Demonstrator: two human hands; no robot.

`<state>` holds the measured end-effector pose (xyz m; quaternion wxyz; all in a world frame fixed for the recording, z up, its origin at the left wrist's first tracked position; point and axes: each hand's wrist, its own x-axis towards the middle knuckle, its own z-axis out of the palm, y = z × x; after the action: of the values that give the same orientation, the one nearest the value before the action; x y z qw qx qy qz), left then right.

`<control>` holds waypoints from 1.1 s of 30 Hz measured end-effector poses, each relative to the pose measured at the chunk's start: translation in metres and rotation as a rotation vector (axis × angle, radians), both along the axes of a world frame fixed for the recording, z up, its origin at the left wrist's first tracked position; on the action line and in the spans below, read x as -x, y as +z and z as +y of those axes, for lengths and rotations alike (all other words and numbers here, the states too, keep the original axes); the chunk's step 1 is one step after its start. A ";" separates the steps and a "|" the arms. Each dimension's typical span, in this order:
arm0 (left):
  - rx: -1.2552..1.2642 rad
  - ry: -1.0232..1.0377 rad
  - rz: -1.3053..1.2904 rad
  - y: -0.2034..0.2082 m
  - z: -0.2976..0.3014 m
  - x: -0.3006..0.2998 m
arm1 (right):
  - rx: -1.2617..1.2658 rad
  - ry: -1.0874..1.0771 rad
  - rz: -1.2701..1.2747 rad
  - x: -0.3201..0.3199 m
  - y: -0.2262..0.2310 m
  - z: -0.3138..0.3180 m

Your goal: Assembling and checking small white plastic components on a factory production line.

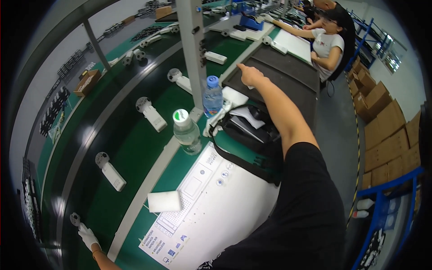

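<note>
My left hand (87, 236), in a white glove, is at the lower left over the green belt (85, 198). Its fingers close on the body of a white handheld device (75, 219) with a round, dark-patterned head. The glove hides most of that body. My bare right hand (252, 76) reaches far forward above the near edge of a dark tray (279, 67). Its index finger points left, and the other fingers curl under. A small white bit shows below them, too small to name. Similar devices (110, 171) lie along the belt.
A white printed board (234, 202) lies before me, with a white foam block (164, 201) on it. Two water bottles (186, 132) and a black bag (249, 128) stand beyond. A metal post (192, 54) rises by the belt. Co-workers (327, 45) sit at far right; cartons (387, 130) line the wall.
</note>
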<state>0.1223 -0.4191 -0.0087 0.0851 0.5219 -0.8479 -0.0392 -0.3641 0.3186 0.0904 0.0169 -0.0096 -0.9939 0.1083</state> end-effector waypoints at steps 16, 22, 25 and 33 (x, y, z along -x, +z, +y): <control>0.000 0.251 -0.010 -0.003 0.022 0.031 | -0.079 -0.102 -0.063 0.113 -0.045 -0.046; 0.009 0.076 0.069 -0.017 0.005 0.038 | -0.027 -0.121 -0.043 0.116 -0.044 -0.037; 0.119 -0.152 0.281 -0.059 -0.048 0.005 | 0.009 -0.103 -0.030 0.108 -0.039 -0.042; -0.784 -0.043 1.006 0.056 0.130 0.035 | 0.232 -0.039 0.226 0.058 -0.019 0.015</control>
<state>0.0872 -0.2886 0.0474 0.2748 0.4149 -0.6370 -0.5887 -0.4218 0.3340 0.0719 0.1294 -0.0183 -0.9661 0.2226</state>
